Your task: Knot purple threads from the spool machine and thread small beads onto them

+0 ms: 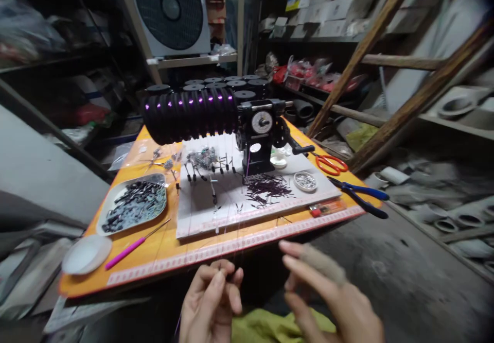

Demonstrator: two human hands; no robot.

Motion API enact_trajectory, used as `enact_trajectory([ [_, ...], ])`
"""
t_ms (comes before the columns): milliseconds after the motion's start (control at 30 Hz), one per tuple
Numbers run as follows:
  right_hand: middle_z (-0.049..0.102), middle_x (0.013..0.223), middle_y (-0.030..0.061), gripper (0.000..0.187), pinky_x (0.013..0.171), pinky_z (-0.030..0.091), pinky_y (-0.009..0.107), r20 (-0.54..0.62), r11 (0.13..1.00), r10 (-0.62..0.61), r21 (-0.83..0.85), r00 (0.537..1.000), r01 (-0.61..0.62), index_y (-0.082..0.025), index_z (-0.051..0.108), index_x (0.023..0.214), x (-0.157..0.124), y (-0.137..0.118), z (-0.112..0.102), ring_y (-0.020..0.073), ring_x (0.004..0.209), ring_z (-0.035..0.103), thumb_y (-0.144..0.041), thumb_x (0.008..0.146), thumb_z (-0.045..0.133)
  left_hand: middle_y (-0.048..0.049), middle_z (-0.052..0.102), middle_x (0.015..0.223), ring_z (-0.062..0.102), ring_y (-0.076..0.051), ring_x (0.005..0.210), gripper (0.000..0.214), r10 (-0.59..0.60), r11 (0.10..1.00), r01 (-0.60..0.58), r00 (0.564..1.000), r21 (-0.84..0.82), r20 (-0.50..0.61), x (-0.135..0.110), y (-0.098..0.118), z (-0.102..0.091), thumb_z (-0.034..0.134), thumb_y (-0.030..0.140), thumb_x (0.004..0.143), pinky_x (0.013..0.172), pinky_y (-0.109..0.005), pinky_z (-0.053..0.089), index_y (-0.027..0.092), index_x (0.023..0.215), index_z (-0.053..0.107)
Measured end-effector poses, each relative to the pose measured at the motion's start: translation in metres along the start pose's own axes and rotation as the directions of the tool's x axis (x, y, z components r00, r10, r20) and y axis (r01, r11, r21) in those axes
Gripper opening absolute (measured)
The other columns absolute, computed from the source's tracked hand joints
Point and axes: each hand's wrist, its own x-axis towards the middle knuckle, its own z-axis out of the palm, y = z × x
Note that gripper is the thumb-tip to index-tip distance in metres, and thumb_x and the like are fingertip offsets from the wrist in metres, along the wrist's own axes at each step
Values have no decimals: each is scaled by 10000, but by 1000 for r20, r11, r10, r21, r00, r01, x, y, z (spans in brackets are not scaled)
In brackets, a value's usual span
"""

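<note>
A fine thread (178, 324) is being pinched in the closed grip of the left hand (211, 302), thumb and fingertips pressed together. This is happening in front of the black winding machine (262, 137), just off the near edge of the orange table (162, 253). The thread is being trailed below that hand; its upper run is too thin to follow. The grip of the right hand (332, 302) is being kept open just beside the left, fingers spread and nothing held, with one finger wrapped in a tan cover.

The machine is being carried on a white board (200, 209), with a row of black spools (189, 114) lit purple to its left. A pile of thin dark sticks (268, 186) and a small round tin (304, 181) are lying in front of the machine. Orange scissors (331, 164) and blue pliers (363, 194) are lying to its right. A tray of black pieces (133, 206), a pink-handled needle (129, 247) and a white dish (85, 254) are lying to its left, nearer the person. A yellow-green cloth (270, 327) is lying beneath the hands.
</note>
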Motion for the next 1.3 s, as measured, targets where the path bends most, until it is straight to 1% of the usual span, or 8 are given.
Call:
enact_trajectory([
  [333,694,1187,78,554,906,562,324,-83,997,-79,-5,993,79,-209,618,1301,8,25,-7,210,1030,690,18,797,654,-9,732,646,315,44,271,307,-452,846,493,865,-204,218,21,14,11,907,221,625,322,-117,277,119,710,629],
  [533,702,1190,56,573,894,550,309,-77,993,-117,-30,990,115,-226,609,1326,18,32,-6,197,1009,693,14,808,654,-45,758,655,268,40,241,370,-513,788,589,789,-179,337,21,7,15,952,279,545,296,-129,213,120,746,685],
  [667,696,1198,34,653,906,539,268,-58,991,-130,-7,990,130,-267,568,1379,21,34,-7,167,1025,686,40,808,650,89,496,420,177,21,324,329,-516,799,597,742,-72,427,21,14,23,922,270,595,351,-122,142,137,705,642],
  [733,696,1188,26,664,911,542,225,-21,989,-149,21,989,149,-272,548,1400,26,31,-4,141,1022,692,46,823,631,114,378,420,184,0,382,353,-425,886,464,815,-4,394,21,17,24,903,298,631,395,-129,162,154,660,583],
  [833,668,1253,54,641,966,542,210,87,982,-175,88,981,168,-243,512,1427,39,25,7,144,1098,680,44,859,588,92,367,497,266,-22,454,391,-78,984,32,961,173,265,18,20,21,864,410,685,446,-135,225,157,649,567],
  [900,600,1356,109,594,1023,528,241,136,968,-214,160,967,192,-193,508,1422,51,21,18,175,1205,630,36,878,572,61,431,552,331,-39,499,353,146,921,-204,970,331,193,15,20,18,829,428,721,463,-137,261,157,667,609],
  [1133,670,1145,102,295,991,523,187,78,938,-272,245,959,246,-148,689,1110,74,23,36,142,1051,677,14,880,601,30,566,590,452,-73,481,189,431,602,-521,850,604,303,15,25,9,656,308,852,441,-164,334,192,703,645],
  [1300,624,1143,99,265,975,525,234,96,875,-266,442,959,198,-166,619,1060,92,17,32,156,1098,627,14,885,534,10,627,670,579,-110,560,103,490,239,-785,606,572,627,24,40,1,590,128,884,541,-206,445,198,822,634],
])
